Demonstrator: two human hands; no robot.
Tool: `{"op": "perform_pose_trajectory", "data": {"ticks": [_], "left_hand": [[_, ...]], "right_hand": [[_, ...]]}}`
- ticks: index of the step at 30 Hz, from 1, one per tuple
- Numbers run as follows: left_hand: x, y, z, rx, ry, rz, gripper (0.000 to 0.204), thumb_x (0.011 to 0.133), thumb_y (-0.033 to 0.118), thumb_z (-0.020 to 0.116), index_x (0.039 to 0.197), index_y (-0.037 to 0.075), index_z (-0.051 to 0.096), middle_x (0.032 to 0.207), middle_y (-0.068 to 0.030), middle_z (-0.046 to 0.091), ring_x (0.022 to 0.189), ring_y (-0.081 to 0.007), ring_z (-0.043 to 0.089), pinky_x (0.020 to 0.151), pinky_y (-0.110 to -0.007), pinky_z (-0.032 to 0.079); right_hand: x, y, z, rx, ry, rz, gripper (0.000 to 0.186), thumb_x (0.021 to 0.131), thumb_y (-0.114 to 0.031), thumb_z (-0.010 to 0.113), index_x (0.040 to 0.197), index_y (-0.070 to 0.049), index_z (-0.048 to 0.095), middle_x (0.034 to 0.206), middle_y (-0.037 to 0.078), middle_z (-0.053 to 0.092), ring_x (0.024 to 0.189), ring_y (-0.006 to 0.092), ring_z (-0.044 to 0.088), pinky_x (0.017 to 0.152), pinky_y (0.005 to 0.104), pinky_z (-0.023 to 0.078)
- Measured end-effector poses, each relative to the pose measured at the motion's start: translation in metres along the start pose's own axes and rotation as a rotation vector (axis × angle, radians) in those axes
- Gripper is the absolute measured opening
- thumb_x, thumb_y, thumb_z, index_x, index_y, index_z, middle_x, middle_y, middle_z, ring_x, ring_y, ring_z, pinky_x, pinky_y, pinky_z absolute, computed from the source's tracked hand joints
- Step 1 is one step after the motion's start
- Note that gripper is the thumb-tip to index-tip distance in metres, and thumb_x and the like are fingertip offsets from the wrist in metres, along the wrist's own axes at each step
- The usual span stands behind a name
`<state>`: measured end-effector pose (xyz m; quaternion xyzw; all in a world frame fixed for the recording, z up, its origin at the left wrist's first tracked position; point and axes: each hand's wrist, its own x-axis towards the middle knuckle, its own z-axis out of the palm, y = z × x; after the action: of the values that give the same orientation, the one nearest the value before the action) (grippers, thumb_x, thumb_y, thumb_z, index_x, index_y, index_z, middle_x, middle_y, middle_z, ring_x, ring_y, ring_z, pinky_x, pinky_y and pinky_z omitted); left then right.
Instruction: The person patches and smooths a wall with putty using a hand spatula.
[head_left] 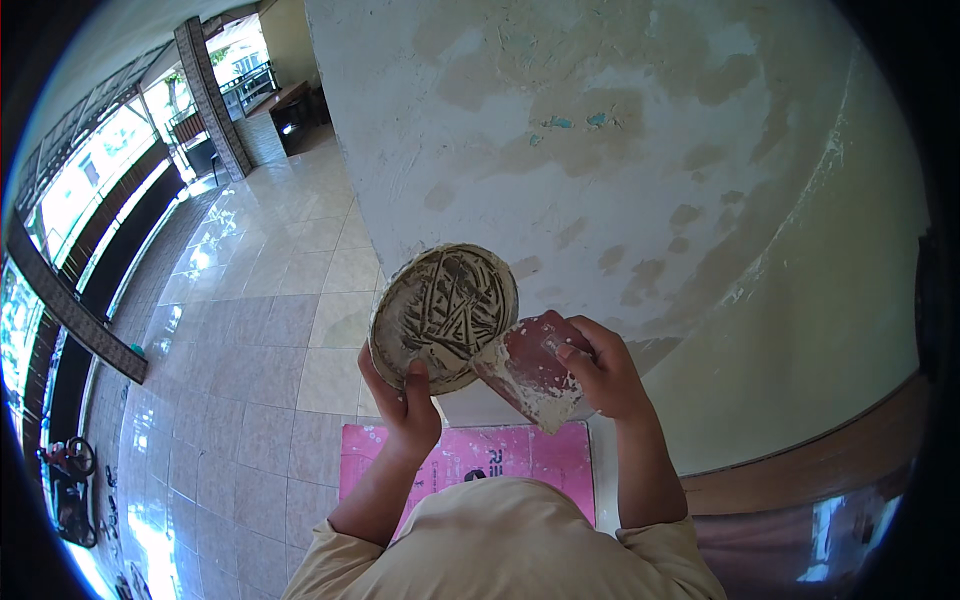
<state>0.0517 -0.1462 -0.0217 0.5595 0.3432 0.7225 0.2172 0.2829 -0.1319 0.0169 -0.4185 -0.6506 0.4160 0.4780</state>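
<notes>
My left hand (405, 405) grips the lower edge of a round, shallow dish (445, 315), its thumb over the rim. Pale paste coats the dish, and dark lines are scored across its inside. In my right hand (600, 370) is a reddish-brown flat scraper (530, 365), smeared with whitish paste along its lower side. The scraper's left corner meets or overlaps the dish's lower right rim; I cannot tell whether they touch. Behind both stands a wall (600, 180) with pale filler, damp-looking grey-brown patches and small turquoise spots where paint has come off.
A pink printed sheet (470, 455) lies on the floor below my hands. Glossy tiles (250, 350) stretch away to the left, toward a pillar (212, 100) and a dark fence. A brown wooden edge (780, 480) curves along the lower right. A small bicycle (75, 457) stands far left.
</notes>
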Motion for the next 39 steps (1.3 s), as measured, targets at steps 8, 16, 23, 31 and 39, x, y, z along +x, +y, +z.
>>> {"op": "perform_pose_trajectory", "data": {"ticks": [8,16,23,31,39], "left_hand": [[-0.004,0.005,-0.002,0.084,-0.052,0.048,0.044,0.095,0.004,0.04,0.133,-0.006,0.02,0.122,-0.0204,0.046,0.112,-0.0227,0.048,0.096,-0.034,0.038],[-0.005,0.002,-0.006,0.165,-0.122,0.091,0.042,0.094,0.002,0.04,0.131,-0.007,0.024,0.118,-0.0221,0.049,0.106,-0.0236,0.052,0.09,-0.034,0.042],[-0.013,-0.002,-0.004,0.166,-0.171,-0.105,0.045,0.09,0.0,0.043,0.132,-0.003,0.029,0.12,-0.0185,0.05,0.106,-0.0232,0.052,0.09,-0.033,0.041],[-0.017,-0.013,-0.017,-0.079,-0.037,-0.302,0.047,0.086,-0.001,0.042,0.132,-0.001,0.034,0.123,-0.0126,0.048,0.114,-0.0193,0.044,0.099,-0.031,0.033],[-0.024,-0.014,-0.024,-0.061,-0.042,-0.337,0.047,0.086,0.001,0.042,0.132,0.004,0.035,0.123,-0.0088,0.047,0.113,-0.0166,0.043,0.099,-0.03,0.033]], "right_hand": [[0.0,0.01,0.015,0.212,-0.004,0.053,0.023,0.09,-0.007,0.053,0.109,0.003,0.056,0.087,0.004,0.062,0.078,0.0064,0.053,0.07,0.0239,0.044],[0.001,0.007,0.028,0.275,0.033,0.084,0.021,0.092,-0.01,0.052,0.109,0.002,0.056,0.085,0.002,0.06,0.076,0.0053,0.05,0.068,0.0234,0.042],[-0.001,0.009,0.026,0.539,0.075,0.048,0.025,0.093,-0.013,0.054,0.114,-0.001,0.053,0.093,0.0,0.058,0.078,0.0046,0.05,0.071,0.0227,0.041],[0.019,-0.044,-0.042,0.566,0.306,-0.351,0.035,0.09,-0.015,0.059,0.115,-0.005,0.037,0.105,0.009,0.057,0.084,0.0152,0.061,0.057,0.0319,0.055],[0.045,-0.034,-0.07,-0.358,0.598,-0.615,0.02,0.092,-0.007,0.051,0.11,0.002,0.054,0.102,0.015,0.062,0.091,0.0232,0.061,0.072,0.0309,0.051]]}}
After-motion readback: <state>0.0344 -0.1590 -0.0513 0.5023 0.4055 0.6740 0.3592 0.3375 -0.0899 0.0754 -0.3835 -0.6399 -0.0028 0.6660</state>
